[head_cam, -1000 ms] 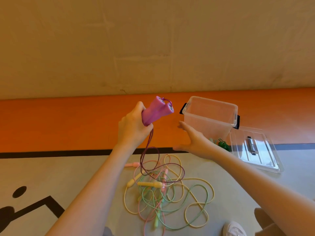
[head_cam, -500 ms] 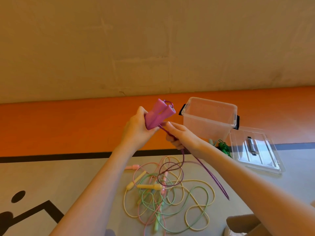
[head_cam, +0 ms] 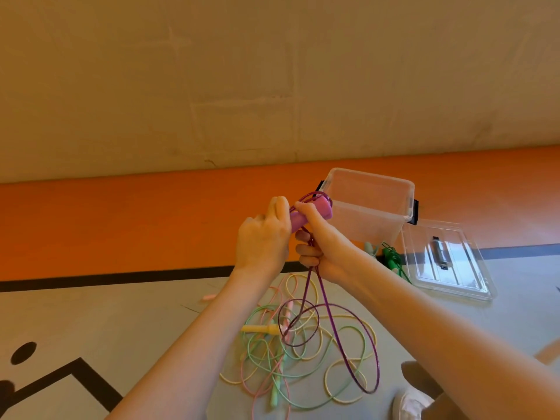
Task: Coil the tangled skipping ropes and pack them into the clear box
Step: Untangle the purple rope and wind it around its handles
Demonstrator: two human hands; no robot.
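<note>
Overhead, two hands: left hand (head_cam: 262,237) clamped on two purple handles (head_cam: 309,214), right hand (head_cam: 324,244) pinching one purple cord (head_cam: 339,338).

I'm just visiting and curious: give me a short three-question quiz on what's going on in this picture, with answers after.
1. True or false: the clear box has its lid on.
2. Which rope is being wound round its handles? A) yellow B) green C) purple
3. Fill in: the tangled ropes lie on the ____.

Key
1. False. The lid lies flat on the floor beside the open box.
2. C. The left hand grips the pink handles, while the right hand holds the purple rope against them.
3. Floor. The tangled ropes, yellow, green and pink, lie below the hands.
</note>
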